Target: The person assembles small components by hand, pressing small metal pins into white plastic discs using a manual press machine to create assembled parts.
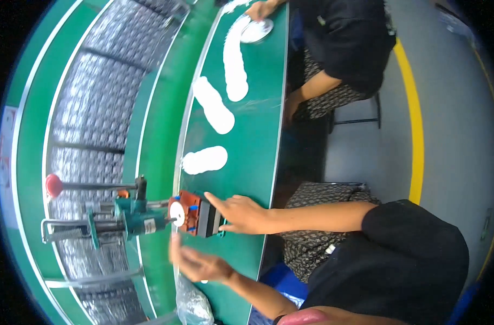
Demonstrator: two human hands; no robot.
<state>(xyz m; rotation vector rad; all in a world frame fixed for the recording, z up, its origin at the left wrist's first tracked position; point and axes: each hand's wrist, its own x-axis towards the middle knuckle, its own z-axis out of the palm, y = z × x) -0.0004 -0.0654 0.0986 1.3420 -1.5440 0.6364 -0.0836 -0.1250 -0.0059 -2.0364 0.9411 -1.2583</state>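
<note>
A green hand press (136, 216) with a red ball on its lever stands at the left edge of the green table. Under its plunger, a white disc (177, 214) lies against the orange-red fixture (191, 212), which is joined to a dark block (207, 218). My right hand (243, 214) is at the near side of this block, index finger stretched along it and thumb apart; I see nothing held in it. Below the fixture is my left hand (198, 264), smeared by motion, its fingers loosely spread toward the press and disc. No object shows in it.
Rows of overlapping white discs (206, 160) lie farther up the table (255, 146). A clear plastic bag (194, 304) sits below my left hand. At the top, a co-worker's hand (262, 10) is by a disc stack. Wrapped grey goods (95, 103) line the left side.
</note>
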